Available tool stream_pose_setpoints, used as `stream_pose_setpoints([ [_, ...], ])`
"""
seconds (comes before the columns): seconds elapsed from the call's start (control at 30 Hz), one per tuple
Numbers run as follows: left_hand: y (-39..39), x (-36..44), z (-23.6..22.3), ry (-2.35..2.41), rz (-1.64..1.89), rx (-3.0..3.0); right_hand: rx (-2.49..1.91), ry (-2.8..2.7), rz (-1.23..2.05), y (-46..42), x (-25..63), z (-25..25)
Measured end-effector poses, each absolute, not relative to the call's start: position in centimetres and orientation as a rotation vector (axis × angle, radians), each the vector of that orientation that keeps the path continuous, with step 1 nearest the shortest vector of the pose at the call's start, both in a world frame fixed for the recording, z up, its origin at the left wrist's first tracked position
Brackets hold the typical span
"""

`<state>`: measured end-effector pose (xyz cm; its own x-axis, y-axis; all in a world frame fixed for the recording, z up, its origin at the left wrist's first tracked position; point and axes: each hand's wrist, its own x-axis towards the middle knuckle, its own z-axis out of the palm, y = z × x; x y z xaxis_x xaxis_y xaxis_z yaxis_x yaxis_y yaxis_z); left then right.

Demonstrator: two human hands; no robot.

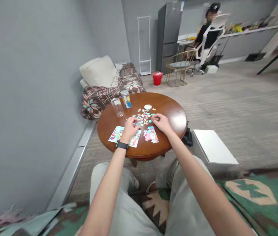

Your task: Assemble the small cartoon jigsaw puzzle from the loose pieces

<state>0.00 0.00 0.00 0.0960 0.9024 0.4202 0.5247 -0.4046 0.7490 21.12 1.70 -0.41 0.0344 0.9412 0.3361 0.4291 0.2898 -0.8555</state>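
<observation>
My left hand (pixel 130 128), with a black watch (pixel 121 145) on its wrist, rests at the near edge of a loose heap of small pastel jigsaw pieces (pixel 143 118). My right hand (pixel 159 122) curves down over the heap's right side. Neither hand clearly shows a piece in its fingers. All of this lies on a round brown wooden table (pixel 170 111). Two picture cards (pixel 116 134) (pixel 135 139) lie under and beside my left hand. A pink-and-blue patch of joined pieces (pixel 151 135) sits below my right hand. Behind them stand a clear plastic cylinder (pixel 117 107), a blue printed canister (pixel 126 99) and a white round lid (pixel 148 107).
A white box (pixel 212 147) stands right of the table. Behind it lies a sofa with a patterned blanket (pixel 111 91). A grey wall (pixel 30 98) runs along the left. Farther back are a red bucket (pixel 157 78), a gold chair (pixel 179 67) and a seated person (pixel 209 36).
</observation>
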Motion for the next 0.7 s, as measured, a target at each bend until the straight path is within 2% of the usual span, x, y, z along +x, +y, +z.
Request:
stream_pose_setpoints([
  [0.7,-0.74,0.19,0.70,1.335,1.262,1.936,-1.303,-1.506,0.727,1.81,21.15,-0.51],
])
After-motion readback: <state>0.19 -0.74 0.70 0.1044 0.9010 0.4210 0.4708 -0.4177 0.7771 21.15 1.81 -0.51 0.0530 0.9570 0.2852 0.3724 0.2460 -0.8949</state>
